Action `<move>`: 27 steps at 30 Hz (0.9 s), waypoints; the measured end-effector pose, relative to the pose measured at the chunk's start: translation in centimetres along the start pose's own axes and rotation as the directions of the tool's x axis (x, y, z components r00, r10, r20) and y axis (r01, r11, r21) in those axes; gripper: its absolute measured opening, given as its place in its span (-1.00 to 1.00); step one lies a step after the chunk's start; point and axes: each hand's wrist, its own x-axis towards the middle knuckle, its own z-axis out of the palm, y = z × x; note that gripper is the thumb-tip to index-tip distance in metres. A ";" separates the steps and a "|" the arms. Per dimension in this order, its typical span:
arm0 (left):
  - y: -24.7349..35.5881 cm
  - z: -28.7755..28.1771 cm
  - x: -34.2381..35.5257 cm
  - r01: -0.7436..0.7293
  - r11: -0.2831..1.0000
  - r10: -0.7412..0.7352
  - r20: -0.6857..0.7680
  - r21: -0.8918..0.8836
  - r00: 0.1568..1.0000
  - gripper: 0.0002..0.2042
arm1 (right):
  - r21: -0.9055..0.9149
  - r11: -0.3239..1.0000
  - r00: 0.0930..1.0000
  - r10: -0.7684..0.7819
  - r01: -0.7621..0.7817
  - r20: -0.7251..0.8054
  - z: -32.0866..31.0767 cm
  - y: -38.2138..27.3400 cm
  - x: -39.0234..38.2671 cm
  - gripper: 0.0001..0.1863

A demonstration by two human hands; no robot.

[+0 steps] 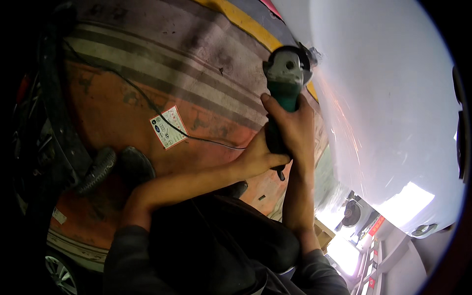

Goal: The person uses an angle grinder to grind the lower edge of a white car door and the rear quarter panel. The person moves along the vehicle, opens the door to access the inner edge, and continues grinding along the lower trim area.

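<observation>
One angle grinder point(286, 73), gripped two-handed: left hand point(260, 155) closed round rear body, right hand point(298, 125) wrapped further forward. Disc point(308, 64) at edge of white car bodywork point(393, 98), sparks point(344, 115) alongside; kickback possible if tilt or heavy pressure binds disc.

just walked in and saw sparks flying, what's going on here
A person is holding a green and black grinder with both bare hands. The right hand is around the body near the front, and the left hand grips farther back. Sparks are streaking along a large white panel beside the grinder's head; whether the disc actually touches the panel is hard to tell. The cord trails off to the left, crossing a red-edged sheet.
</observation>
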 end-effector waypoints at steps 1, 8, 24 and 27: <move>0.5 -0.4 0.2 0.008 1.000 -0.008 0.010 -0.006 1.000 -0.11 | -0.016 0.999 1.000 -0.028 0.028 0.007 0.2 -0.9 0.2 -0.31; 1.6 -0.6 0.4 0.020 0.999 -0.021 -0.022 -0.031 1.000 -0.16 | -0.022 0.999 0.999 -0.037 0.037 0.016 0.7 -1.7 0.6 -0.29; 0.8 -0.6 0.4 -0.017 1.000 0.016 -0.031 -0.009 0.999 -0.25 | -0.031 1.000 0.999 -0.002 0.003 0.032 0.8 -0.5 0.9 -0.28; 0.0 -0.3 0.5 -0.020 1.000 0.019 -0.043 -0.012 0.999 -0.25 | -0.012 0.999 0.999 0.042 -0.042 0.033 0.5 0.5 0.9 -0.27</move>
